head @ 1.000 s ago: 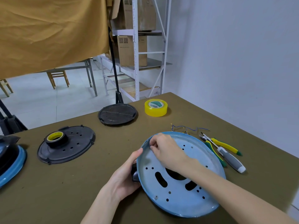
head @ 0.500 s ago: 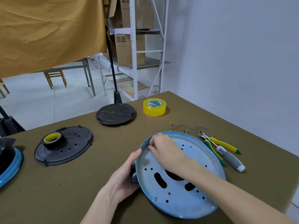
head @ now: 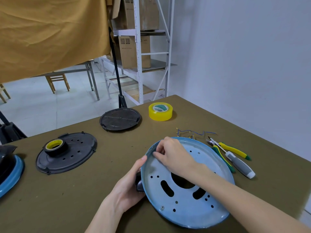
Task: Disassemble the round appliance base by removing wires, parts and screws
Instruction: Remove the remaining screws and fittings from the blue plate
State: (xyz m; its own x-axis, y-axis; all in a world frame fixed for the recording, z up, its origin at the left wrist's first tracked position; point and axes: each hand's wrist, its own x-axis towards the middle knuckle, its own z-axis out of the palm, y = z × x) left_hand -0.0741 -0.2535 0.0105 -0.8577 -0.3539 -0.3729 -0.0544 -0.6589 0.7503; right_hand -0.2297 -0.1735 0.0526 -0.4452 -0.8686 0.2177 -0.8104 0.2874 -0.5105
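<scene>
Holding steady over the last second, the left hand grips the round blue metal appliance base by its rim while the right hand keeps pinching at the upper edge, so nothing has come free.

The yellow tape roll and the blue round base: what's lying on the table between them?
In the head view, a loose blue wire with small brass terminals lies between the yellow tape roll and the blue round base.

We're on a single head-worn wide-angle view, looking forward and down, close over the olive desk, with the white wall right and shelving beyond.
</scene>
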